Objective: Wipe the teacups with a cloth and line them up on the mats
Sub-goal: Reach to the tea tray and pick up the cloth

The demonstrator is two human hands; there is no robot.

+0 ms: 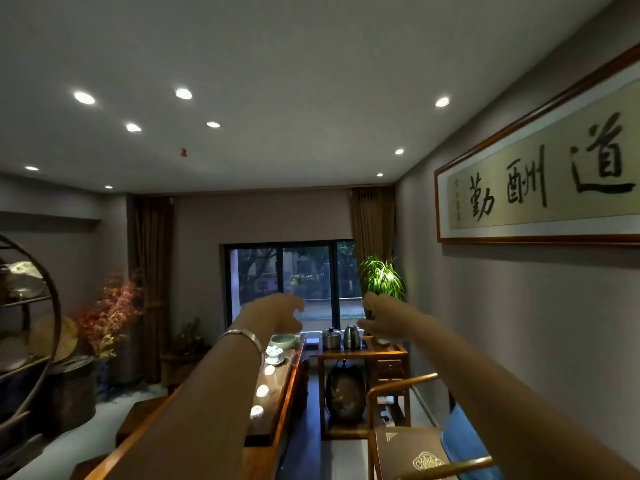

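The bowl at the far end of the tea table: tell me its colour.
Pale celadon green; the bowl shows in the head view, beyond the left hand.

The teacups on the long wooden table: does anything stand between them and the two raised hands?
Nothing visible blocks them. The left hand and right hand are held out above the table, empty. The three white teacups sit in a row beside the left forearm.

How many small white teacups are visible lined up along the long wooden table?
3: nearest teacup, middle teacup, farthest teacup, in a row beside the left forearm. A lidded cup stands beyond them. The arm may hide others.
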